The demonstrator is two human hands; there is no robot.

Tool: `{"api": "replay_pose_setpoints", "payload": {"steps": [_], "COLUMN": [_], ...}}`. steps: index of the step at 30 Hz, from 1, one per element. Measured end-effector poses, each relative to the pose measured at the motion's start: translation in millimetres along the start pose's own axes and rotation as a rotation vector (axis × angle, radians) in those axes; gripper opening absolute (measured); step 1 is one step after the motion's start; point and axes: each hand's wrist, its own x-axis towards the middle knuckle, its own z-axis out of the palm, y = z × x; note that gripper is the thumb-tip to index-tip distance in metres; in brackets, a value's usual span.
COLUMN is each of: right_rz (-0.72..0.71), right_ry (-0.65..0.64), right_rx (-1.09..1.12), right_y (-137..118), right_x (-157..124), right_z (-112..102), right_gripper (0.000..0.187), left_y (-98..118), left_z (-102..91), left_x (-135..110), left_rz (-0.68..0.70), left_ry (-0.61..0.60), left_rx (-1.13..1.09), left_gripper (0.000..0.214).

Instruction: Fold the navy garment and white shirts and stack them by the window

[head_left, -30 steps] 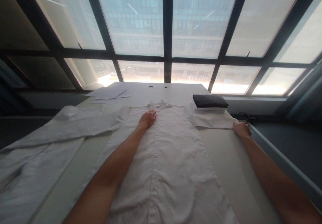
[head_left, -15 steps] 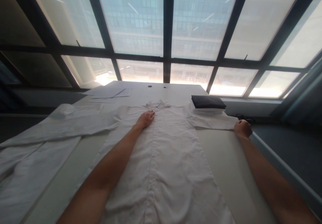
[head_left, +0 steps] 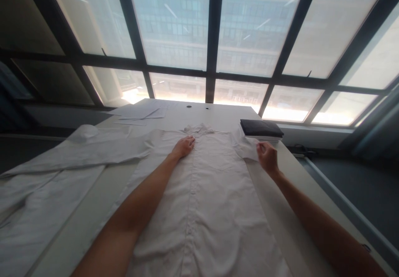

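A white button-up shirt (head_left: pixel 215 194) lies spread on the table, front side up, with its collar (head_left: pixel 198 130) toward the window. My left hand (head_left: pixel 184 146) rests on the shirt's chest beside the button strip, just below the collar, fingers stretched out and holding nothing. At the right, my right hand (head_left: pixel 267 156) is closed on the end of the shirt's right-hand sleeve (head_left: pixel 249 148), which is drawn in close to the body of the shirt. The other sleeve (head_left: pixel 124 148) stretches out to the left over more white cloth.
A folded black cloth (head_left: pixel 261 128) tops a white stack just beyond my right hand. More white fabric (head_left: pixel 52 202) covers the left of the white table (head_left: pixel 230 113). Paper sheets (head_left: pixel 140 111) lie at the far left. Large framed windows (head_left: pixel 174 23) stand behind.
My right hand has moved left from the table's right edge, bringing the sleeve end in toward the shirt. My left hand stays on the chest. The view has shifted slightly.
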Motion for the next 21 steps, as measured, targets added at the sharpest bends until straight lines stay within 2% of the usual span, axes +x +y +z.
{"api": "replay_pose_setpoints", "payload": {"steps": [3, 5, 6, 8, 10, 11, 13, 15, 17, 21], "right_rz": [-0.072, -0.092, -0.079, 0.0, 0.138, 0.215, 0.341, 0.41, 0.42, 0.355], "right_ry": [-0.283, -0.382, -0.364, -0.235, -0.105, -0.08, -0.113, -0.195, -0.263, -0.342], "right_rx": [0.144, 0.201, 0.21, 0.175, 0.077, 0.016, -0.088, -0.152, -0.188, -0.21], "right_y": [-32, -37, -34, -18, 5, 18, 40, 53, 56, 49], "right_x": [-19, -24, -24, -19, -12, -10, -7, -9, -12, -16], "right_z": [18, 24, 25, 23, 18, 14, 7, 1, -1, 4], "right_gripper": [0.033, 0.034, 0.033, 0.029, 0.03, 0.032, 0.034, 0.033, 0.032, 0.036], "left_y": [2, 4, 5, 6, 6, 6, 6, 6, 5, 6], "left_z": [-2.1, -3.2, -3.6, -4.2, -4.5, -4.5, -4.4, -4.0, -3.5, -3.3], "left_x": [-2, -3, -3, -4, -4, -4, -4, -3, -3, -3], "left_rz": [0.0, -0.003, -0.006, -0.009, -0.006, -0.003, 0.003, 0.006, 0.011, 0.018], "left_ry": [-0.002, -0.003, -0.005, -0.01, -0.013, -0.013, -0.011, -0.007, 0.001, 0.008], "left_rx": [-0.002, -0.004, -0.004, -0.001, 0.003, 0.003, 0.002, 0.0, -0.004, -0.015], "left_gripper": [0.042, 0.042, 0.042, 0.042, 0.042, 0.042, 0.042, 0.041, 0.041, 0.041]}}
